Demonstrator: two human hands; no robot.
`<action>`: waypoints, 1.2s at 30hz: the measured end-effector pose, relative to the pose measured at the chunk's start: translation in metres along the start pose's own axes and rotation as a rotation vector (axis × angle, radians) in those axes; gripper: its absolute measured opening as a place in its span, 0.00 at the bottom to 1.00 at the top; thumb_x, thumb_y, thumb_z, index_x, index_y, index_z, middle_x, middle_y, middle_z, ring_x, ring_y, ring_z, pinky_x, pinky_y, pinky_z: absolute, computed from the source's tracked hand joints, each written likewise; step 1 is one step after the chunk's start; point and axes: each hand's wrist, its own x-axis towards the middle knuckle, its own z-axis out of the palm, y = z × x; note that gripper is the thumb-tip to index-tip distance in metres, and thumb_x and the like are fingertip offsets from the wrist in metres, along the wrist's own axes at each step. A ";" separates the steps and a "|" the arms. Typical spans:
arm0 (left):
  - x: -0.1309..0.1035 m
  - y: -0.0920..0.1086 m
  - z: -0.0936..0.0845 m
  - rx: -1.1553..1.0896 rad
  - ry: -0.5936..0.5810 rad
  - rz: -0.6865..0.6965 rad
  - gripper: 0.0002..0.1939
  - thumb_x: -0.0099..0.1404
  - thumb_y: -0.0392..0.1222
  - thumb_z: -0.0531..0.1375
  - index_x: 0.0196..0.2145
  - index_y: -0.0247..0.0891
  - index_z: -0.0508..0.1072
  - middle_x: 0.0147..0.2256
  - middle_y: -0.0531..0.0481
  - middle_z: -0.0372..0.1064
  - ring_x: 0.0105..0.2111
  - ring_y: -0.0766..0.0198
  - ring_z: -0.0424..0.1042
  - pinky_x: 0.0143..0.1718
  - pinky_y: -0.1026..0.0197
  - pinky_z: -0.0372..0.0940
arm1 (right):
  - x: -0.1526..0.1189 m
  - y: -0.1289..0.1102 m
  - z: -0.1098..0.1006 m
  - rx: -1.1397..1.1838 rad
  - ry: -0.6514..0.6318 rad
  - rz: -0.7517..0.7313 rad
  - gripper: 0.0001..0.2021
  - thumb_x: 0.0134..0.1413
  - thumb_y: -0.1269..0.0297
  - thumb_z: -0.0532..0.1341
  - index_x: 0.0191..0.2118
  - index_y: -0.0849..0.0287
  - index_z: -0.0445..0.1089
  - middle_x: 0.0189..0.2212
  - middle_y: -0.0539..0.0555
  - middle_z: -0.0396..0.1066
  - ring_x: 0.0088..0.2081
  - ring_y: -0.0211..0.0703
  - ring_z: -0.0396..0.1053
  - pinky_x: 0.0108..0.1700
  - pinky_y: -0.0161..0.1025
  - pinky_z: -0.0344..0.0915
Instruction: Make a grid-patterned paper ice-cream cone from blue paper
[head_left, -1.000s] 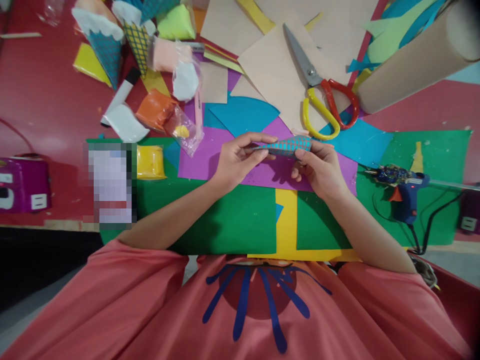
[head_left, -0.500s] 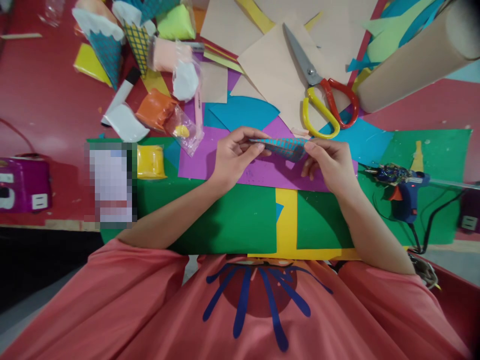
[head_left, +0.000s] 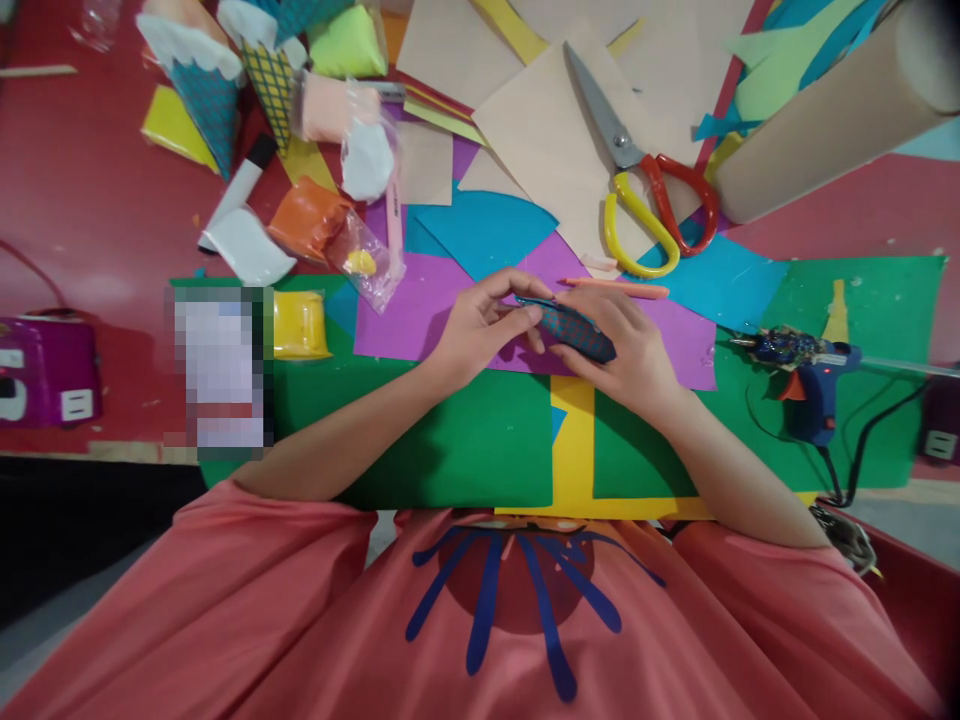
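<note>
A blue paper cone with a crossed line pattern (head_left: 576, 331) is between my two hands, above the purple sheet (head_left: 405, 315). My left hand (head_left: 495, 325) pinches its narrow end between thumb and fingers. Around the wider part, my right hand (head_left: 626, 345) is closed, thumb below and fingers above. Just beyond the right fingers lies an orange pen (head_left: 622, 289). Large scissors (head_left: 634, 170) with one yellow and one red handle rest on beige paper (head_left: 517, 130) farther off. A blue paper sector (head_left: 487, 222) lies behind my left hand.
Finished-looking cones (head_left: 206, 110) with white rims lie at the upper left among clay packets (head_left: 311, 218) and a marker (head_left: 244, 185). At right, a blue glue gun (head_left: 810, 385) with its cord rests on green sheet. A cardboard tube (head_left: 832, 120) stands behind it. A blurred-out phone-like object (head_left: 225, 370) lies left.
My right hand has moved left and turned its grip, from pinching the cone's wide end to wrapping around it. The cone has tilted, and the orange pen behind now shows.
</note>
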 end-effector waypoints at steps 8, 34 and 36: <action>0.002 0.003 -0.003 -0.128 -0.041 -0.069 0.14 0.54 0.46 0.69 0.35 0.37 0.72 0.31 0.56 0.70 0.20 0.71 0.73 0.17 0.72 0.61 | -0.001 0.003 -0.002 0.032 0.047 -0.034 0.16 0.59 0.67 0.59 0.53 0.54 0.67 0.46 0.54 0.77 0.53 0.51 0.73 0.53 0.50 0.71; 0.011 -0.005 -0.009 -0.037 0.357 0.181 0.17 0.57 0.60 0.66 0.29 0.43 0.74 0.29 0.56 0.72 0.27 0.71 0.71 0.31 0.66 0.68 | 0.000 0.008 -0.003 0.099 0.172 0.072 0.17 0.56 0.68 0.63 0.52 0.52 0.69 0.44 0.55 0.77 0.46 0.50 0.75 0.50 0.51 0.73; 0.010 -0.005 -0.010 -0.035 0.335 0.180 0.17 0.58 0.60 0.65 0.31 0.43 0.75 0.29 0.55 0.72 0.28 0.70 0.71 0.31 0.66 0.68 | 0.000 0.008 -0.002 0.100 0.172 0.078 0.16 0.56 0.67 0.63 0.51 0.53 0.69 0.45 0.55 0.77 0.46 0.50 0.75 0.50 0.51 0.73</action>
